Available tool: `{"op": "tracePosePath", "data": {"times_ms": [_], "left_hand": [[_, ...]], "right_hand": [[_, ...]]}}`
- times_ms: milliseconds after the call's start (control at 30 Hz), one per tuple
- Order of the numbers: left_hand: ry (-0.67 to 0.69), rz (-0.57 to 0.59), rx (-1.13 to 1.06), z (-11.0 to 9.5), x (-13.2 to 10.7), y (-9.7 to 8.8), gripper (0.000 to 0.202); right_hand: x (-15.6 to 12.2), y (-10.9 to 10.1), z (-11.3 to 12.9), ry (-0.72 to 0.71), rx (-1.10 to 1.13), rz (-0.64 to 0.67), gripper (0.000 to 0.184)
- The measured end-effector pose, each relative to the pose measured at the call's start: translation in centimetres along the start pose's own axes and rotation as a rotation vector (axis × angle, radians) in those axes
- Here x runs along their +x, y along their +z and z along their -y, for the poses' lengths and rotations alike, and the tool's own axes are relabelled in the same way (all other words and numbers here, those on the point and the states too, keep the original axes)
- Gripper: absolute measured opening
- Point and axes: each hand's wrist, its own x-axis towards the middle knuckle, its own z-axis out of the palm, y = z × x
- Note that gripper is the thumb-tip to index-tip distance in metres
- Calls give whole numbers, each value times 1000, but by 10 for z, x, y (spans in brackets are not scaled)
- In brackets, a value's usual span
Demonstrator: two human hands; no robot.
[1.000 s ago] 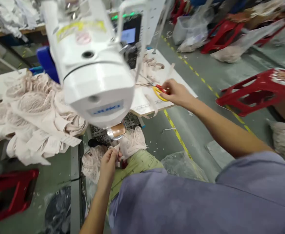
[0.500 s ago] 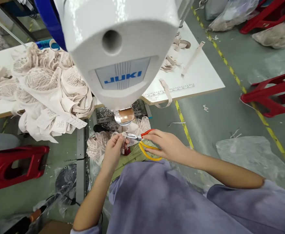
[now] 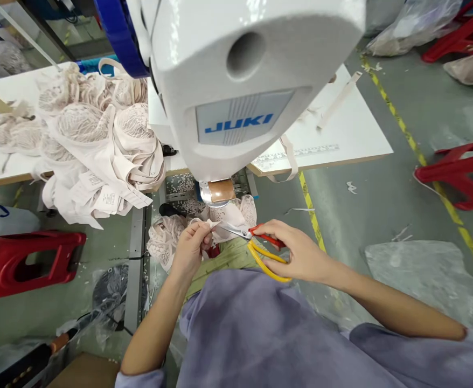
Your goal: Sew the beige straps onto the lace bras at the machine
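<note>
My left hand [image 3: 191, 249] pinches a beige lace garment [image 3: 167, 243] that lies in my lap, fingers closed on its edge. My right hand [image 3: 297, 253] grips scissors [image 3: 261, 248] with red and yellow handles. Their metal blades point left and reach the fabric right beside my left fingers. Both hands sit just below the white JUKI sewing machine head [image 3: 236, 91], which fills the top middle of the view.
A heap of beige lace garments [image 3: 91, 140] with white labels covers the white table [image 3: 341, 134] at left. Loose straps lie on its right part. Red plastic stools stand at left [image 3: 26, 261] and right [image 3: 458, 172]. A yellow floor line [image 3: 422, 161] and clear plastic bags [image 3: 422, 275] lie at right.
My right hand came from the table's right part with the scissors down to my lap. The blades now meet the fabric that my left hand holds. The view tilted closer under the machine.
</note>
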Motion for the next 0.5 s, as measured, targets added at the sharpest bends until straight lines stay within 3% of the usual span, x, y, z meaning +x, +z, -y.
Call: {"op": "tracePosePath", "data": {"times_ms": [233,500], "left_hand": [[136,-66,206,3,-2,0,32],[238,-88,476,-1,-5,-2,32]], "right_hand": [[19,7,15,16,9,39,47],[31,4,13,7,30,70,39]]}}
